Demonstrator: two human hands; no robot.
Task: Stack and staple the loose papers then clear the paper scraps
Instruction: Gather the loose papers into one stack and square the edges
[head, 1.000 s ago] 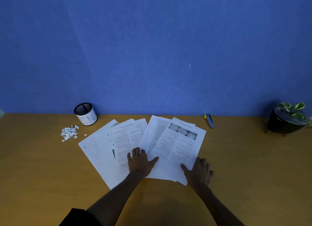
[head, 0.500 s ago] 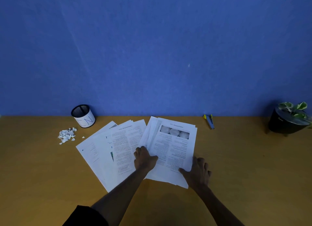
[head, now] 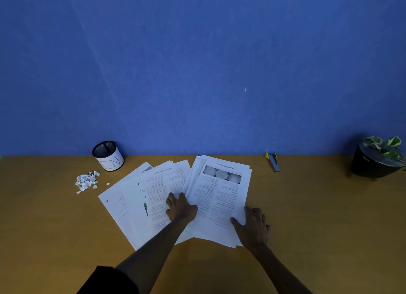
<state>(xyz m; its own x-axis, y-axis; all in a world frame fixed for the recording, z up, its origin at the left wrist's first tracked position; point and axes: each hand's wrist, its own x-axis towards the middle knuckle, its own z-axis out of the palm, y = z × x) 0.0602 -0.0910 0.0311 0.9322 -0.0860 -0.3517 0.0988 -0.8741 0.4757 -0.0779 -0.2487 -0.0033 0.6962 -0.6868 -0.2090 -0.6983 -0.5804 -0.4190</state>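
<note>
Loose printed papers lie fanned out on the wooden desk (head: pixel 318 216). A left group of sheets (head: pixel 131 197) spreads toward the left, and a right pile (head: pixel 222 190) has a page with three round pictures on top. My left hand (head: pixel 181 209) rests on the left sheets at the right pile's left edge, fingers bent, thumb hidden under that edge. My right hand (head: pixel 253 225) lies spread at the pile's near right corner, thumb on the paper. A heap of white paper scraps (head: pixel 86 180) sits at the left. The blue and yellow stapler (head: pixel 273 163) lies at the back right.
A black mesh cup (head: pixel 108 156) with a white label stands at the back left beside the scraps. A potted plant (head: pixel 375 159) in a black pot stands at the far right. A blue wall rises behind the desk.
The right pile has turned and squared up between my hands. My left hand's fingers went from flat to bent and its thumb slid under the pile's edge. My right hand shifted slightly.
</note>
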